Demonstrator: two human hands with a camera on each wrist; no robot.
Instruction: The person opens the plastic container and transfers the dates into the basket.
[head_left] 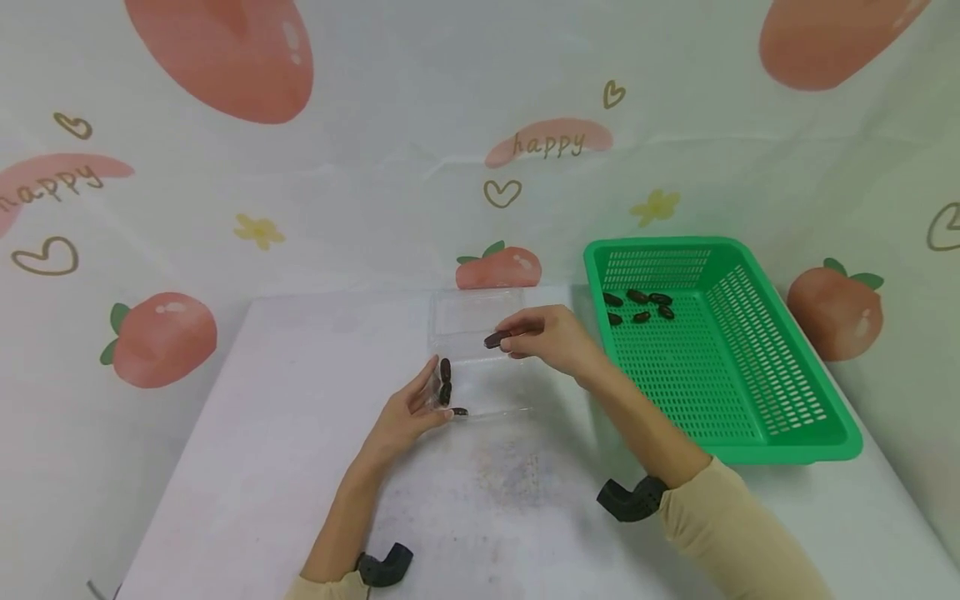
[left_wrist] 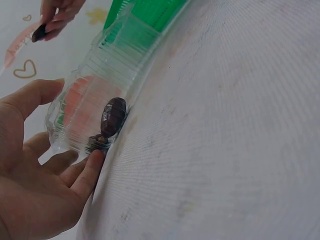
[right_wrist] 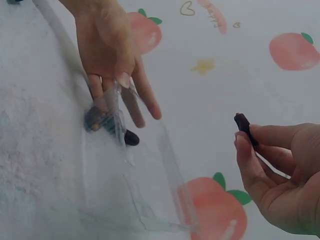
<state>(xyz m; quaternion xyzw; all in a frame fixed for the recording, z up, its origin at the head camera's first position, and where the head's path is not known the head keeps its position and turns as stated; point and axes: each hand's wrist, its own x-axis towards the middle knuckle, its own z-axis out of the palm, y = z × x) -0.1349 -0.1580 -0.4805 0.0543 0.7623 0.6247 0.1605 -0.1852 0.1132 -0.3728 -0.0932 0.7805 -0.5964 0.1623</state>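
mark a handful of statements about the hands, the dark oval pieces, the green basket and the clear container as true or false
1. The right hand pinches a dark piece. True.
2. The left hand touches the clear container. True.
3. The container's lid is closed. False: it stands open.
4. Several dark oval pieces lie in the green basket. True.
5. The basket stands on the person's left. False: it stands on the right.
6. The container has no pieces in it. False: pieces lie along its left side.
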